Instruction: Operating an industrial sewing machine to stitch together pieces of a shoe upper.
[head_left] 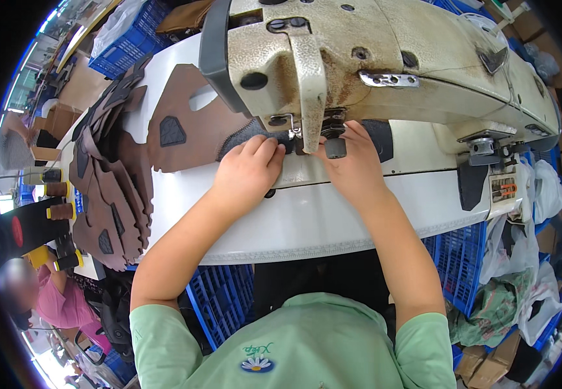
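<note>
Both my hands are at the needle area of a cream industrial sewing machine point(346, 58). My left hand point(247, 172) has its fingers curled down on a dark grey textured piece point(237, 135), just left of the presser foot point(296, 129). This piece meets a large brown leather-like panel point(200, 139) with a small black patch on it. My right hand point(358, 165) is closed from the other side of the needle, its fingertips partly hidden behind the machine's dark knob point(336, 148). What it pinches cannot be made out. A flat black piece point(379, 139) lies beside that hand.
Stacked brown panels point(115, 188) with black patches hang over the table's left end. Thread spools point(60, 211) stand beyond them. A black piece point(471, 185) lies at the right. Blue crates point(459, 259) and plastic bags point(543, 191) flank the table. Another person point(67, 295) sits at far left.
</note>
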Available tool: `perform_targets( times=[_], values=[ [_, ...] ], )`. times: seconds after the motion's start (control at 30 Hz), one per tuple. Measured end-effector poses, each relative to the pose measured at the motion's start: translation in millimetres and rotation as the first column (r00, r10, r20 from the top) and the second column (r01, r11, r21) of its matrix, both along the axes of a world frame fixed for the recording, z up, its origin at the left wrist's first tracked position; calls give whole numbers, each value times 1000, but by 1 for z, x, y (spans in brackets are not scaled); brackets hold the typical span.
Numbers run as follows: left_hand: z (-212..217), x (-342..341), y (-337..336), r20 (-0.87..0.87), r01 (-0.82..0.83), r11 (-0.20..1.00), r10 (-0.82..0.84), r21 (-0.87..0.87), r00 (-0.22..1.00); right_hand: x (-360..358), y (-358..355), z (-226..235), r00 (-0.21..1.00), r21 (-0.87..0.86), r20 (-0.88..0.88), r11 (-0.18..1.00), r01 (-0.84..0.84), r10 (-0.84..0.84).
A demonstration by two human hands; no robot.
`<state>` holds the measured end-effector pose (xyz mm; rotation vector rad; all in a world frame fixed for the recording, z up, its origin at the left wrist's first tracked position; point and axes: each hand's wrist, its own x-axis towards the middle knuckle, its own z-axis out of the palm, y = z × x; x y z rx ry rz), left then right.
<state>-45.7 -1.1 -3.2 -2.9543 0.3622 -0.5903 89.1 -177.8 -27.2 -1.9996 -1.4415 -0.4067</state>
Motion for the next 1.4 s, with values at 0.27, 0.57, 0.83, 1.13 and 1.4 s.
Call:
perform_targets(
  times=[0.27,0.57,0.83,1.13,1.4],
  values=[
    [-2,0,-2,8,-21,1000,21,-13,1000,-1,2,3,992,-7,-127,1000,-20,19],
    [-7,8,-4,11,-70,996,71,-53,997,5,7,8,995,52,-102,999,7,-2],
    [-10,12,-5,26,-96,988,100,-125,995,6,4,6,992,19,-129,1000,1,1],
    [-14,16,-1,62,-111,984,120,-139,991,7,7,-3,990,73,-140,997,13,-2],
    [-13,23,-3,-21,-229,942,231,-246,973,6,8,10,971,65,-236,997,45,-28]
  ],
)
